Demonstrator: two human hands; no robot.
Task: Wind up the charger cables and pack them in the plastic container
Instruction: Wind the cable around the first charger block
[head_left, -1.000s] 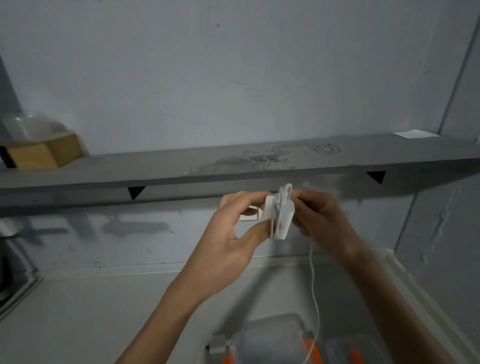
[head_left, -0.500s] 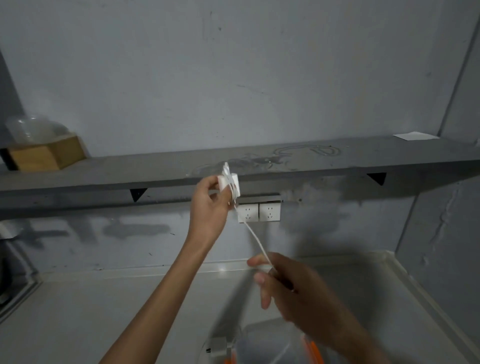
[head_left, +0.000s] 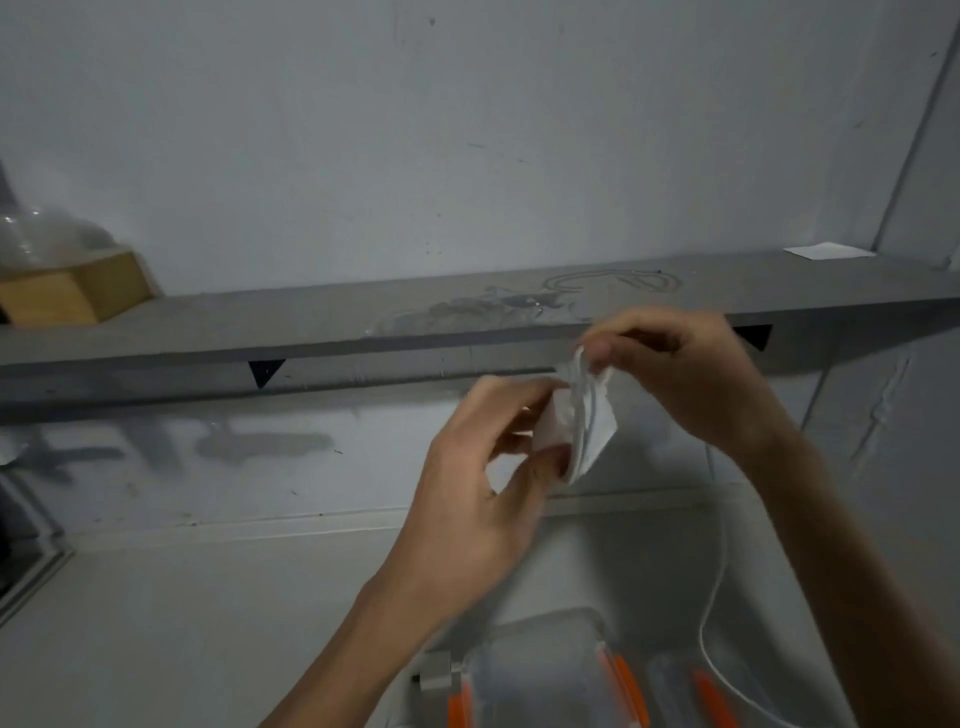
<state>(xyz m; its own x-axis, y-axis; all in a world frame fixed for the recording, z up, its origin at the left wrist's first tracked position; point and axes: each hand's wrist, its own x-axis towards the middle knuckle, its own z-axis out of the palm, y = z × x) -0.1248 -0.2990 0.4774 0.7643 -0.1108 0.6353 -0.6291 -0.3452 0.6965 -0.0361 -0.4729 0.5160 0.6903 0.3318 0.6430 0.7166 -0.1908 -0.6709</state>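
I hold a white charger block (head_left: 597, 423) up in front of the shelf, with turns of its white cable (head_left: 581, 395) wrapped around it. My left hand (head_left: 483, 499) pinches the block from the left and below. My right hand (head_left: 670, 374) grips the cable at the block's top. The loose end of the cable (head_left: 712, 597) hangs down on the right to the counter. A clear plastic container (head_left: 550, 670) with orange clips stands on the counter below my hands, and its lid (head_left: 691, 691) lies beside it.
A grey wall shelf (head_left: 311, 322) runs across behind my hands, with a wooden block and a clear bowl (head_left: 57, 270) at its left and a white paper (head_left: 826, 252) at its right. A small grey adapter (head_left: 434, 670) lies left of the container.
My right hand has come up from low over the counter to the top of the charger, bringing the cable with it. My left hand and the charger shifted right and lower.
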